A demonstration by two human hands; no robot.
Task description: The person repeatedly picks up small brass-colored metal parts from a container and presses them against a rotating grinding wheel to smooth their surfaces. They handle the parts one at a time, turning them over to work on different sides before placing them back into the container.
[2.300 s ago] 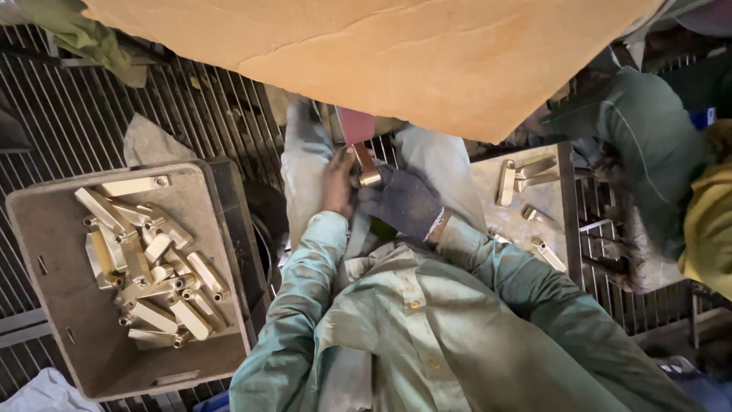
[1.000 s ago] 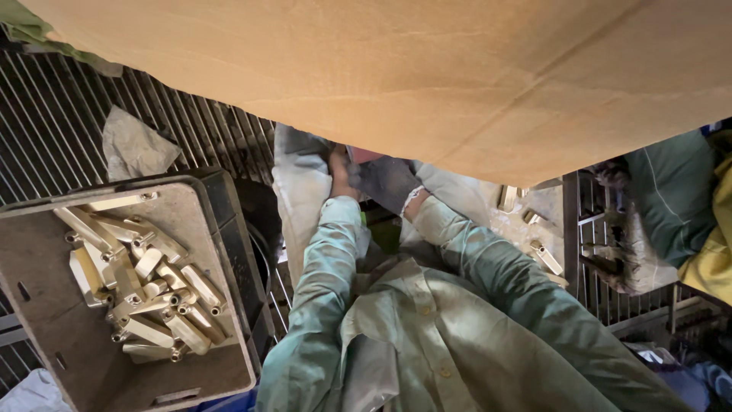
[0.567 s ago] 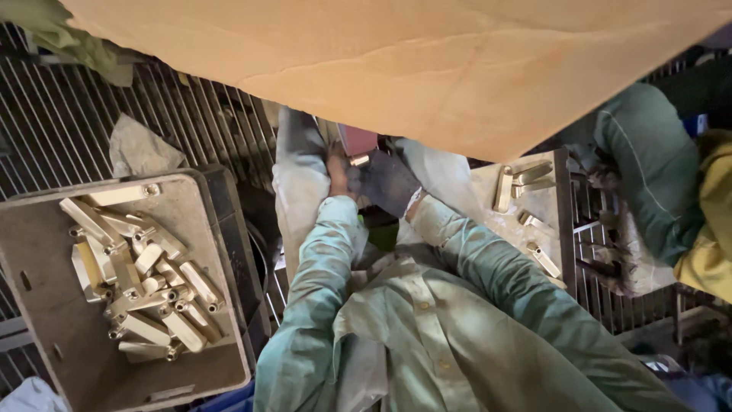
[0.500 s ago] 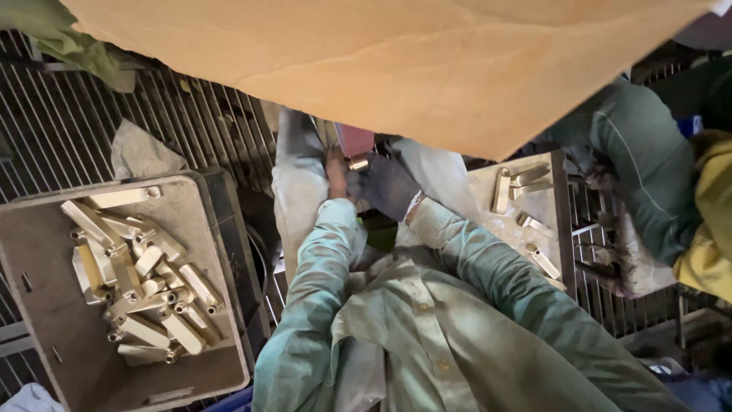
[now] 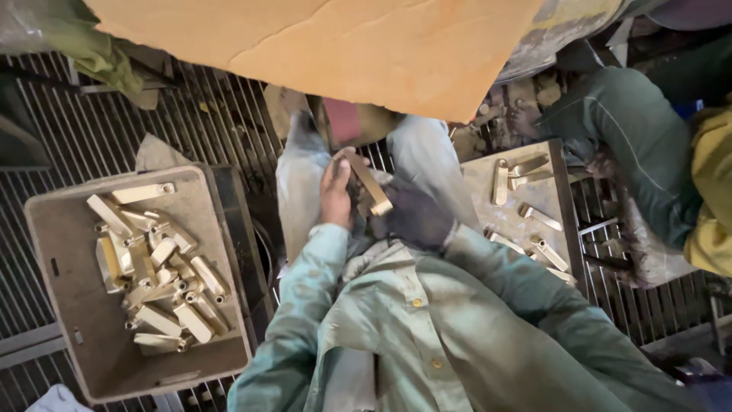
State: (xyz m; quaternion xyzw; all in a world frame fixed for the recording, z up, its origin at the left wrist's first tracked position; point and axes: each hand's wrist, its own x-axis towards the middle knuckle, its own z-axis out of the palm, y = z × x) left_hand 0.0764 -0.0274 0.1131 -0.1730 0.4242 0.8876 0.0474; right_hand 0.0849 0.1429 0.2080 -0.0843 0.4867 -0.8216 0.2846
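Your bare left hand [image 5: 335,194] and gloved right hand [image 5: 415,217] both grip one brass bar [image 5: 367,181] over your lap; many bars fill the grey crate [image 5: 229,252] (left); fewer lie on the metal tray [image 5: 560,183].

Single head-worn view, looking steeply down and close over the person's own chest; both hands' grip on a brass bar [image 5: 367,181] is sitting near frame centre.
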